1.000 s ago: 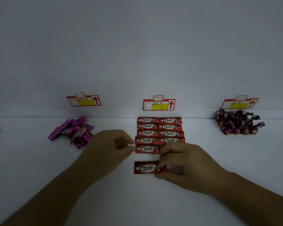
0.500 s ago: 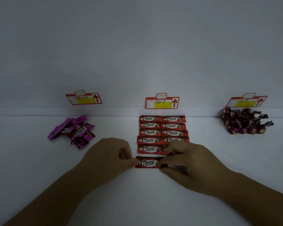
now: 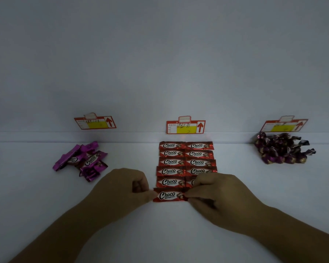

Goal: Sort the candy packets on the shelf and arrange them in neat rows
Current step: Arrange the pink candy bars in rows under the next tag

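Head view: I see the left hand [image 3: 125, 185] curled, thumb and forefinger pinching the left end of a red Choco packet [image 3: 168, 195]. The right hand [image 3: 217, 194] pinches its right end the same way. The packet lies flat on the white shelf [image 3: 179, 234], at the front of the left column, just below the two-column red rows [image 3: 186, 162] under the middle price tag [image 3: 186, 127]. Loose purple packets [image 3: 82, 161] sit to the left, dark twisted candies [image 3: 283, 149] to the right.
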A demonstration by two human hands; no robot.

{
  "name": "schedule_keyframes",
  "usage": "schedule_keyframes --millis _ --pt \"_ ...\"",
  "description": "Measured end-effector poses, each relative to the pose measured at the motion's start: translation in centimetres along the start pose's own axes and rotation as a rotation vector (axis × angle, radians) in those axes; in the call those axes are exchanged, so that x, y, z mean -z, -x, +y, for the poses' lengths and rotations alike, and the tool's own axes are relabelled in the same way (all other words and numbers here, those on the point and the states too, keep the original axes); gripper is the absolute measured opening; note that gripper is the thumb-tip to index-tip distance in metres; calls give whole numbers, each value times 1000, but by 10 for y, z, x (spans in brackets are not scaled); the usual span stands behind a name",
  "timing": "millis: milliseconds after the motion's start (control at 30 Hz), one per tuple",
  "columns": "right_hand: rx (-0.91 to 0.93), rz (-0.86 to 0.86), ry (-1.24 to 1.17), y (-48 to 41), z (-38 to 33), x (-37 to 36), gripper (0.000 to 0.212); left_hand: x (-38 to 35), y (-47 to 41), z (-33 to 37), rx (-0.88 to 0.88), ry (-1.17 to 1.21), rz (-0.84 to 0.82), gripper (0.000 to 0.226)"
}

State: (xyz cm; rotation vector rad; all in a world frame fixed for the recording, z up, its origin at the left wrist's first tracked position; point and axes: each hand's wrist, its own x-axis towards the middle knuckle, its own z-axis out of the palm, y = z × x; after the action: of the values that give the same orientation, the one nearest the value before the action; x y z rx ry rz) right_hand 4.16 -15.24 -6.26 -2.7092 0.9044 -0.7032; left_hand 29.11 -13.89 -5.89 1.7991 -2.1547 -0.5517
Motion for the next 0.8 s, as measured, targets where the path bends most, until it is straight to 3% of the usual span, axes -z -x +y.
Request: schedule_keyframes --millis 100,233,300,533,700,800 --pt "10 14 3 0 -1 1 14 1 -2 0 12 55 62 28" --pt "12 95 -20 0 -2 3 13 5 -9 -2 15 152 482 37" --pt "-6 125 -26 0 -3 3 18 5 -10 -4 17 145 555 40" --pt "-8 142 -4 5 -3 4 27 -4 -11 3 21 -36 442 41" --pt "28 97 67 7 -20 5 5 -5 -4 6 -79 -150 371 35" --pt "105 59 115 -4 -40 6 23 1 11 -9 -155 -80 332 21"
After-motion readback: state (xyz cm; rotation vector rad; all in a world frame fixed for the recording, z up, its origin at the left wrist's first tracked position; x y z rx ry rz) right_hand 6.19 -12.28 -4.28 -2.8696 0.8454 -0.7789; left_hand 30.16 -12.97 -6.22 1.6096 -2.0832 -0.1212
